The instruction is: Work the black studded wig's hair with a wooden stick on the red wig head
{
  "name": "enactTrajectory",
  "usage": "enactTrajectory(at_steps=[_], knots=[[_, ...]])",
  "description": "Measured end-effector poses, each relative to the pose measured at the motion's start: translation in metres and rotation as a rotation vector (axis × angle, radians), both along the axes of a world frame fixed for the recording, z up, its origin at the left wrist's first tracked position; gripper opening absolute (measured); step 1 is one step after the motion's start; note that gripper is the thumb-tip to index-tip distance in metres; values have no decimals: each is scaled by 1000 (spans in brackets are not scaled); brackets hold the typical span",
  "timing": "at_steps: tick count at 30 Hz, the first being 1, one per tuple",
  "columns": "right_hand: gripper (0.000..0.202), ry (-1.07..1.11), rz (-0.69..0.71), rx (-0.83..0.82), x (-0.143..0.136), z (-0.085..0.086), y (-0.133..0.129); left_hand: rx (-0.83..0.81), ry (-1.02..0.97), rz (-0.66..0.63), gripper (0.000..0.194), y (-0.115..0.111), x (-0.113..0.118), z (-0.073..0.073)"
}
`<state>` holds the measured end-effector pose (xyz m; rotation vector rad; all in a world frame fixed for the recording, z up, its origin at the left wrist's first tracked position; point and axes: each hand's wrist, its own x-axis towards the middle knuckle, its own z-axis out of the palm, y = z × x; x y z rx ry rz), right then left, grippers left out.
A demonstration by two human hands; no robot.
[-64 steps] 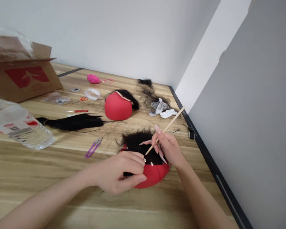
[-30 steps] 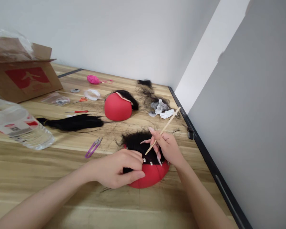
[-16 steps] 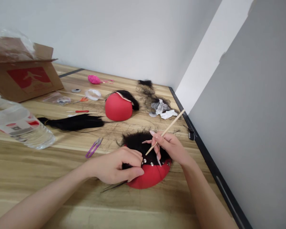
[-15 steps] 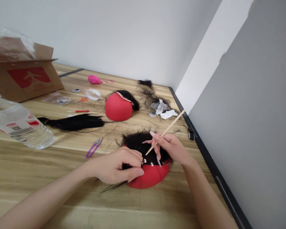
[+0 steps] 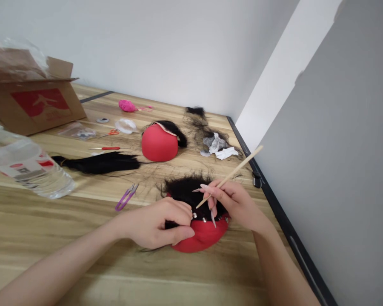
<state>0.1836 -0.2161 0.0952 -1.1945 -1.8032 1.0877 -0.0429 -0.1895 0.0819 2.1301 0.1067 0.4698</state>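
Between the left forearm (image 5: pixel 67 255) and right forearm (image 5: pixel 284 259), a hand could pass over the near wooden table (image 5: pixel 198 282) to the near red dome (image 5: pixel 201 237). Purple snips (image 5: pixel 124 199), a black hair bundle (image 5: pixel 98 163) and a bottle (image 5: pixel 35 170) obstruct the left. The slanting stick (image 5: pixel 242 164) bars the right; clearance beneath it is hard to judge.

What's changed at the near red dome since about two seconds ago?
The right hand has moved rightward, tilting the wooden stick so its upper end sits farther right; its lower tip barely moved. The left hand has shifted only slightly, away from the person. Nothing visibly let go. Near red dome, purple snips and bottle: same places.
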Motion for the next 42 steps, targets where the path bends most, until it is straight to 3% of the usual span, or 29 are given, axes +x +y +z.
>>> enactTrajectory(at_steps=[13,27,42], knots=[[43,90,-190,-123,-16,-19,10,-3,-3,-17,38,0,1,0],[50,138,-232,-157,-15,-20,14,33,14,6,41,0,0,-1],[47,132,-2,-95,2,-4,9,25,-41,8,37,0,-1,4]])
